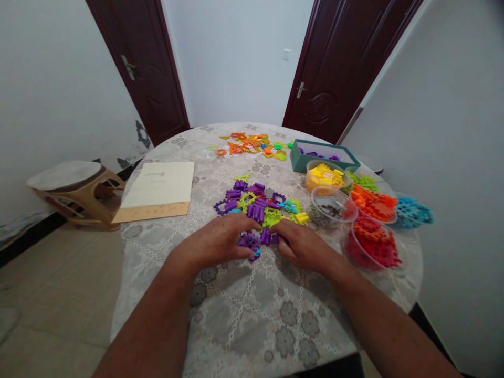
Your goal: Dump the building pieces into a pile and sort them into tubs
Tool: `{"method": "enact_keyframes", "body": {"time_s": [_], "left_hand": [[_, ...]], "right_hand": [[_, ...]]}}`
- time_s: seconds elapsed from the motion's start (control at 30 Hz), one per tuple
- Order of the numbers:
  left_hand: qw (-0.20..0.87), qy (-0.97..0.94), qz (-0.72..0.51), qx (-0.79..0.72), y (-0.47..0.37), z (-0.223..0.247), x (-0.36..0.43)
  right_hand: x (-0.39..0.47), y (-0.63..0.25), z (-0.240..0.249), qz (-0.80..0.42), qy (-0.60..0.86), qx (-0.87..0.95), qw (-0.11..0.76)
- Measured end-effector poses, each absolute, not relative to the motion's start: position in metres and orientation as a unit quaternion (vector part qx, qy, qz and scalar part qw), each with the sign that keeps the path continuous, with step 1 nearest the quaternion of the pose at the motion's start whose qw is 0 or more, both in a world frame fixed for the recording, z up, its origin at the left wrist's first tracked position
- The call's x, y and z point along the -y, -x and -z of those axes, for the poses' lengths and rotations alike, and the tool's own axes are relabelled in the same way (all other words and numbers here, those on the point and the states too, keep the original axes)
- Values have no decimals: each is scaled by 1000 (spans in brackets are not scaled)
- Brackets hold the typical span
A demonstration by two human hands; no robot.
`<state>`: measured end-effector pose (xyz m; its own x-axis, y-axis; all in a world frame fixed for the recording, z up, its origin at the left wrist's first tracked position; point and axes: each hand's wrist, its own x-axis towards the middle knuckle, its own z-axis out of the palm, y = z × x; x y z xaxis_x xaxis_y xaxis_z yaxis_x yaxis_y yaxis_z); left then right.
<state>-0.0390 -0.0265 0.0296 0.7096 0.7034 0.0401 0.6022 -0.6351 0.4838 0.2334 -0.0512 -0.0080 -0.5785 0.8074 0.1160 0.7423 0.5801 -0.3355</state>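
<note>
- Purple, lime-green and blue plastic pieces [258,202] are heaped near the middle of a round table covered by a floral cloth [244,315], with both hands placed at the heap's near edge.
- A purple latticed piece [249,241] is framed by the left hand [216,237], whose thumb and fingers are held apart; whether it is gripped cannot be told.
- The heap's near right edge is met by the right hand [301,244], its index finger pointed inward and its other fingers curled; whether anything is pinched there cannot be told.
- Purple ridged tubes [265,235] are seen between the two hands.
- At the right, a clear tub [311,182] is filled with yellow pieces [327,175], and a nearer one [319,216] with grey pieces [332,206].
- Orange pieces [373,202] are piled beside them, red pieces [376,244] are held in the nearest tub [354,254], and blue pieces [413,211] are gathered farther right.
- Purple pieces [317,155] are contained in an open green box [299,163] at the far right.
- Mostly orange and yellow pieces [248,144] are scattered across the table's far side.
- A cream sheet [159,184], marked with faint writing, is laid flat at the left, with a tan strip [153,211] along its near edge.
- Beyond the table, two dark red doors [145,68] are set on either side of a white wall [236,63].
</note>
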Motion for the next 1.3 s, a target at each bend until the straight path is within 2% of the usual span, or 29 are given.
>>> {"method": "enact_keyframes", "body": {"time_s": [0.1,0.27,0.63,1.07,1.3], "left_hand": [[213,-897,-76,-381,34,-25,29],[230,-893,-36,-384,28,-22,28],[256,-897,-98,-346,28,-19,22],[276,-853,-109,-429,20,-13,19],[208,-840,-171,-471,22,-15,13]], "right_hand": [[52,-229,13,-127,437,879,144],[56,-222,14,-135,459,874,83],[56,-218,8,-134,464,872,79],[54,-212,15,-109,485,865,70],[50,-210,19,-84,502,858,64]]}}
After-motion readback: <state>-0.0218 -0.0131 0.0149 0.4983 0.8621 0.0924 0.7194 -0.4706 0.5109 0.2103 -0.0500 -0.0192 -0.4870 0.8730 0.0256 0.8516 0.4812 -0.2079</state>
